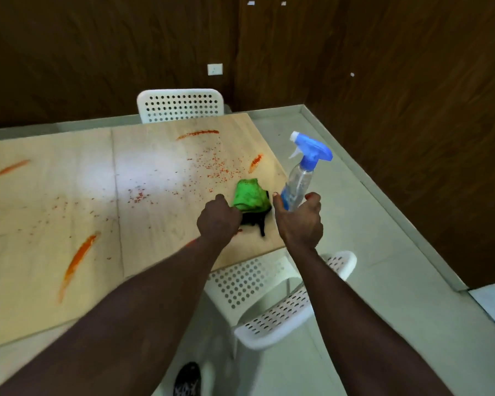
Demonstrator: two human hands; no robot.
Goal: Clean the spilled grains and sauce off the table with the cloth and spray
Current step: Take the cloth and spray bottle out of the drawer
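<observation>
Your left hand (219,217) grips green cloth (250,195) on table (55,224); right hand (297,217) holds spray bottle (300,178) off table's right edge.

A dining corner in a home or canteen.
A pale wooden table (69,224) is flanked by white perforated chairs (180,105), enclosed by dark wood-panelled walls (412,110) and a tiled floor (369,238).

Green cloth (250,195); blue-topped clear spray bottle (300,178); orange sauce (79,260).
</observation>
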